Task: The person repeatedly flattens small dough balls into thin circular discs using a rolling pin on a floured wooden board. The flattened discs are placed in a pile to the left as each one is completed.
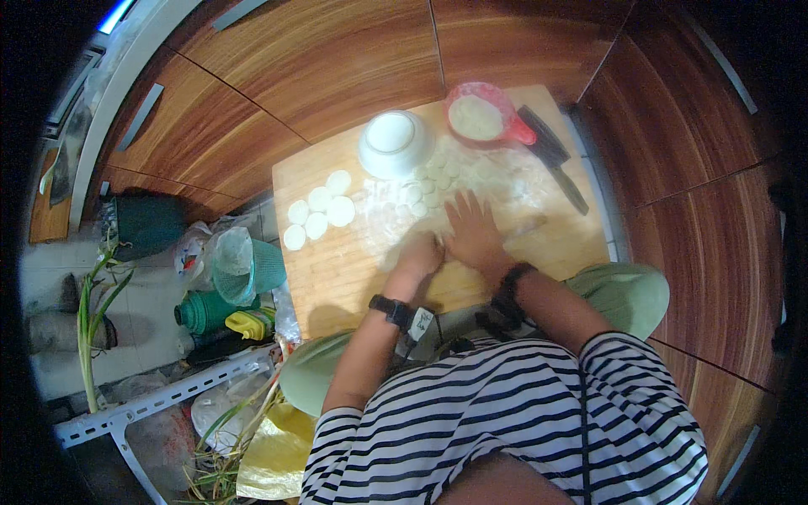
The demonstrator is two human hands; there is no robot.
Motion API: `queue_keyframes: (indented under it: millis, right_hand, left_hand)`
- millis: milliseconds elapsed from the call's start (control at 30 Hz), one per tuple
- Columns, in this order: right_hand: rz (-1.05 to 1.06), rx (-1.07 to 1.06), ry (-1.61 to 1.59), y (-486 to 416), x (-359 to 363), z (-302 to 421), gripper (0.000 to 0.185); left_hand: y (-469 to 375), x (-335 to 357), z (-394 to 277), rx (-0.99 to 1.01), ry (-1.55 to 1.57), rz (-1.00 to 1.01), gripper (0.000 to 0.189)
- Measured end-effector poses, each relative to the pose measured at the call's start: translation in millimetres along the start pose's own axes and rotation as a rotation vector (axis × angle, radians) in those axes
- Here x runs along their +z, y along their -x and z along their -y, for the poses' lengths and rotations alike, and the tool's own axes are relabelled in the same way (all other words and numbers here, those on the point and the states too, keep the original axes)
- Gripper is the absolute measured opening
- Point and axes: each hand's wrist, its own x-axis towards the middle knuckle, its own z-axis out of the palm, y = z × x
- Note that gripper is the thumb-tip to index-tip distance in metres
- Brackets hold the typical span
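My left hand [421, 255] rests with curled fingers on a floured wooden board [341, 278]; whether it holds anything is hidden. Beside it, my right hand [473, 230] lies palm down with spread fingers. A rolling pin [527, 226], partly hidden and blurred, seems to stick out to its right. Small dough pieces [435, 177] lie in flour just beyond my hands. Several flat round dough wrappers [317, 224] are at the board's left. Behind the small pieces, a white bowl [392, 144] stands upside down. A red scoop-shaped bowl [476, 117] of flour and a cleaver [549, 148] occupy the far right.
Wood-grain cabinets [353, 69] border the board's back and right. To the left on the floor are a teal basket [268, 265], a green thermos-like container [205, 311], a yellow bottle [252, 323] and scallions [91, 328]. A perforated metal bar [170, 392] lies nearer to me.
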Motion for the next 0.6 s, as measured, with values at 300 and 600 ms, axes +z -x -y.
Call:
queue_keyframes:
  millis: [300, 600]
  right_hand:
    - [0.168, -0.033, -0.078, 63, -10, 1, 0.067]
    - [0.02, -0.001, -0.016, -6, 5, -2, 0.069]
  left_hand:
    - [-1, -2, 8, -0.062, 0.068, 0.011, 0.022]
    - [-6, 2, -9, -0.06, 0.006, -0.127, 0.023]
